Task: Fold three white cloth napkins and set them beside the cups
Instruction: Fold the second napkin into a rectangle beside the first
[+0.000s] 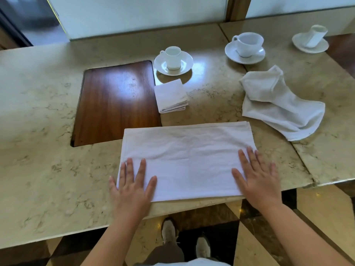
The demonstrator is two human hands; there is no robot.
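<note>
A white napkin (187,160), folded once into a long rectangle, lies flat at the near edge of the marble table (38,131). My left hand (132,187) presses flat on its near left corner, fingers straight and spread. My right hand (257,177) presses flat on its near right corner the same way. A small folded napkin (171,96) sits just in front of the left cup and saucer (173,60). A crumpled unfolded napkin (278,102) lies to the right, in front of the middle cup and saucer (245,47). A third cup (312,38) lies tipped on its saucer at far right.
A dark wooden inset panel (115,102) sits in the tabletop left of the napkins. A seam (288,143) splits the table on the right. A light wall panel (134,16) backs the table. My shoes (169,230) stand on the patterned floor below the table edge.
</note>
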